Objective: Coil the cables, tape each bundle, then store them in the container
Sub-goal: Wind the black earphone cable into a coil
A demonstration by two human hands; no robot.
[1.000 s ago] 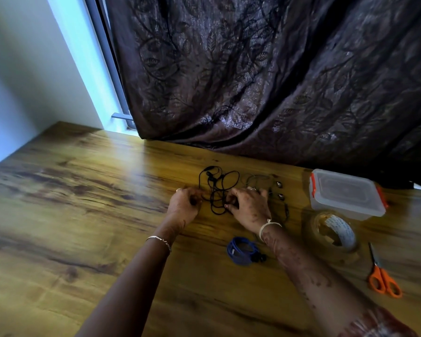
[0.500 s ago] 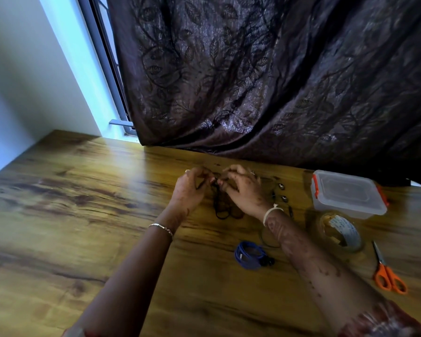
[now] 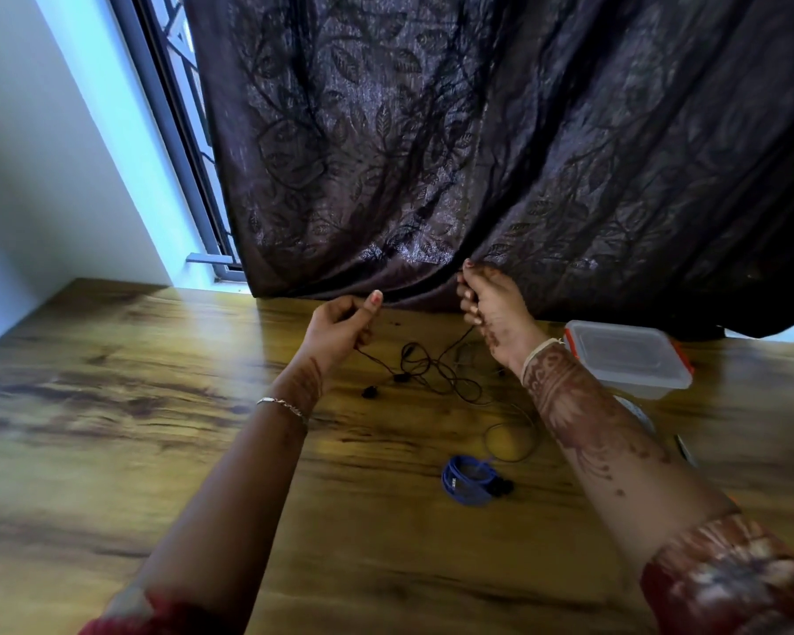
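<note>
One black earphone cable (image 3: 402, 378) lies tangled on the wooden table (image 3: 157, 405), both ends raised: your left hand (image 3: 340, 327) pinches one strand and your right hand (image 3: 491, 304) grips the other. A blue coiled cable (image 3: 466, 478) lies nearer you, and the lidded plastic container (image 3: 629, 355) stands just beside your right wrist.

My right forearm (image 3: 587, 433) hides most of the tape roll (image 3: 640, 417); right of it, a blurred sliver (image 3: 686, 451) I cannot identify.
</note>
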